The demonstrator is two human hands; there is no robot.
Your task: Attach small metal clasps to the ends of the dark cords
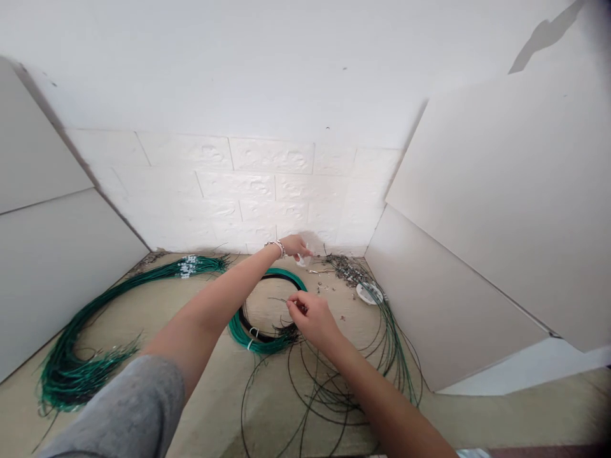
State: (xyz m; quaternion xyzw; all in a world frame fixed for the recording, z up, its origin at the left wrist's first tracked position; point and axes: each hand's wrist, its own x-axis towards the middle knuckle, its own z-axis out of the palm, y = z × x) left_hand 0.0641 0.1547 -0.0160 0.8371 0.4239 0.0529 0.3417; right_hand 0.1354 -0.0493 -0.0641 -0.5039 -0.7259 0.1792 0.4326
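My left hand point(294, 245), with a bracelet at the wrist, reaches far out toward the wall. Its fingers are closed on a whitish, translucent plastic piece point(304, 257), whose exact kind is unclear. Closer to me, my right hand point(309, 313) pinches a thin dark wire point(277, 298), its end pointing left from the fingertips. Beneath both hands lies a coil of green and black wires point(263, 347), bound with white ties. Long loose wires point(329, 388) curve under my right forearm.
A thick bundle of green wires point(71, 343) with white bands arcs across the left side. At the back right are a pile of small metallic bits point(348, 270) and a round white lid-like object point(369, 293). Pale panels point(458, 305) flank the work surface; a brick-patterned wall point(267, 184) stands behind.
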